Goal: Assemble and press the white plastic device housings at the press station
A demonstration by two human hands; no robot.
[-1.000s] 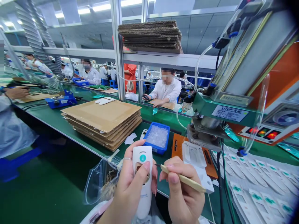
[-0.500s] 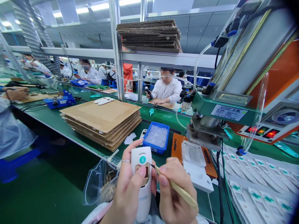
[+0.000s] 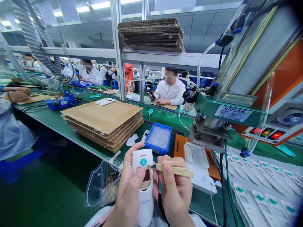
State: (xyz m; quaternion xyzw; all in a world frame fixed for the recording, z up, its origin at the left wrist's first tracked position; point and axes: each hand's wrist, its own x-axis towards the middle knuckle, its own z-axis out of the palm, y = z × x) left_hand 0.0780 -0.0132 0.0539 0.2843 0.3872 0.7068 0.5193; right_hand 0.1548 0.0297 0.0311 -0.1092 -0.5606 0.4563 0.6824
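By surface [image 3: 201, 206] edge, white device [image 3: 145, 208] held in L hand [image 3: 129, 186], thin tool [image 3: 182, 171] pinched in R hand [image 3: 176, 186]; teal button [image 3: 143, 162] fitted, tan window backing [image 3: 149, 183] prob. still on.

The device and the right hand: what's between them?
In the head view, the front end of the tool and its dark tip lie between the right hand and the device, along with fingertips of the left hand.

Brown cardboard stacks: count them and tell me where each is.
2: one brown cardboard stack on the pale metal shelf, another stack on the green tabletop beyond the left hand. Others may be hidden.
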